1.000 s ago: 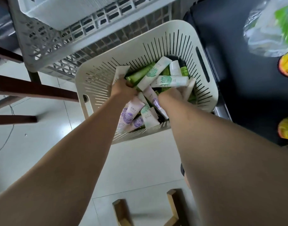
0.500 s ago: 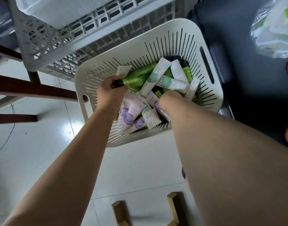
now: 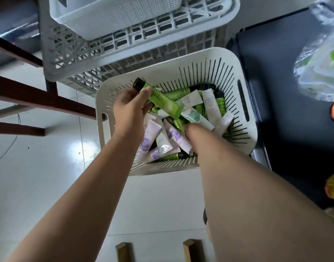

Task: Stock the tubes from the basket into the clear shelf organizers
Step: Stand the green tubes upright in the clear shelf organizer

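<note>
A cream slotted basket (image 3: 109, 140) stands on the floor, filled with several green, white and lilac tubes (image 3: 192, 115). My left hand (image 3: 129, 108) grips a green tube with a black cap (image 3: 163, 100), lifted above the pile near the basket's left wall. My right hand (image 3: 189, 130) is plunged among the tubes at the basket's middle; its fingers are buried and hidden, so I cannot see what they hold. No clear shelf organizer is in view.
A grey lattice crate (image 3: 71, 59) with a white bin (image 3: 113, 17) in it stands behind the basket. Dark wooden rails (image 3: 39, 99) cross the left. A dark surface (image 3: 287, 91) with a plastic bag (image 3: 321, 69) lies right. Wooden legs (image 3: 188, 248) stand near.
My left hand has raised the green tube out of the pile and up to the left. My right hand has stayed dug into the tubes.
</note>
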A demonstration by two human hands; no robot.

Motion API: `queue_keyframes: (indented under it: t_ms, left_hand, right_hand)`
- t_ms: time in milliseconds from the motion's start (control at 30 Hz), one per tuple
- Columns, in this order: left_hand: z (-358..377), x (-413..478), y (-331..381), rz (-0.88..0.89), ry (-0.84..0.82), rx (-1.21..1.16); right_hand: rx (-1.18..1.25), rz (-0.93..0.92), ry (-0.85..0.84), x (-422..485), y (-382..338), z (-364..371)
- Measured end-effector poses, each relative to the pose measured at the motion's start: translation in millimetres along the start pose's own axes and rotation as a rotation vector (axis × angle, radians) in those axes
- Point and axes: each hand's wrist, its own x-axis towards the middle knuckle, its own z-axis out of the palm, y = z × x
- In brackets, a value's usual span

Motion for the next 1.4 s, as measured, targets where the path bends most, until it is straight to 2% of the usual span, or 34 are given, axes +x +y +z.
queue_keyframes:
  t_ms: [67, 133, 233, 300, 367, 467, 533, 600, 667, 767, 833, 900, 1033, 1067, 1167, 1267, 1400]
  left_hand:
    - [1.6, -0.6, 0.1, 0.009, -0.007, -0.008]
    - [2.7, -3.4, 3.0, -0.016, -0.017, -0.031]
    - [2.5, -8.2, -0.6, -0.053, -0.126, -0.031]
    - [3.7, -11.7, -0.1, -0.069, -0.204, -0.018]
    - [5.2, -13.2, 0.3, -0.08, -0.236, -0.035]
    - [11.5, -17.4, 7.4, -0.089, -0.196, -0.1]
    - [17.6, -22.7, 13.1, -0.093, -0.17, -0.133]
    - [24.1, -29.8, 20.5, -0.084, -0.162, -0.103]
    - [30.2, -40.9, 31.1, -0.049, -0.19, -0.057]
    - [39.9, -63.5, 50.8, 0.039, -0.248, 0.012]
    - [42.6, -77.1, 68.4, 0.062, -0.238, 0.026]
    - [41.2, -86.4, 86.8, 0.069, -0.268, 0.018]
    - [35.3, -105.4, 119.3, 0.123, -0.329, 0.057]
    - [34.0, -111.1, 125.4, 0.137, -0.336, 0.073]
    - [30.3, -131.1, 141.5, 0.157, -0.348, 0.082]
    - [28.6, -148.4, 155.9, 0.176, -0.381, 0.043]
    - [32.2, -172.1, 175.9, 0.231, -0.461, 0.041]
  right_hand:
    - [0.083, 0.014, -0.042, -3.5, 1.7, -2.0]
    - [0.004, -0.078, -0.105, -12.4, -1.7, -0.4]
    - [0.008, -0.096, -0.079, -15.4, -1.1, 1.2]
    - [0.185, -0.047, -0.025, -32.0, 0.4, -7.0]
    - [0.444, 0.007, 0.107, -22.1, 10.1, -7.0]
    - [0.677, 0.14, 0.288, -23.0, 17.7, -11.0]
    - [0.87, 0.049, 0.328, -38.9, 12.1, -21.2]
    - [1.15, -0.13, 0.272, -58.4, 4.0, -33.9]
    - [1.386, -0.231, 0.183, -83.7, -1.7, -46.5]
    - [1.579, -0.332, 0.035, -133.7, -2.3, -53.4]
    - [1.539, -0.417, -0.013, -163.2, 0.2, -52.9]
    - [1.432, -0.478, 0.008, -185.5, 4.6, -51.8]
    - [1.021, -0.45, 0.411, -222.5, 16.4, -58.9]
    - [0.983, -0.452, 0.485, -231.0, 20.3, -61.8]
    - [1.093, -0.496, 0.555, -258.5, 28.8, -71.8]
    - [1.325, -0.657, 0.525, -290.0, 36.4, -83.5]
    - [1.294, -0.77, 0.672, -323.4, 47.0, -88.5]
